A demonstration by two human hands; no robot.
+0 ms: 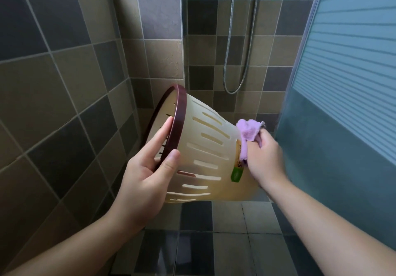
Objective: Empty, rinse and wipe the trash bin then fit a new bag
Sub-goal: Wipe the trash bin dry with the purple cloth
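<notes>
Wiping the bin in the shower stall

Holding the bin on its side above the tiled floor, a person works a cloth over its base end. The left hand pinches the dark rim, thumb on the outer edge and straight fingers laid across the mouth, which appears to steady the bin and turn its slotted wall toward the camera. The right hand is curled round the bunched purple cloth and presses it against the bin near a yellow and green label, just where the wall meets the bottom. The bin hangs in mid-air between both hands, mouth facing left toward the wall, no bag visible inside. A hose loops down the back wall and a frosted door stands at right. Judging by the cloth, the job appears to be at its wiping stage, with a new bag yet to be fitted
</notes>
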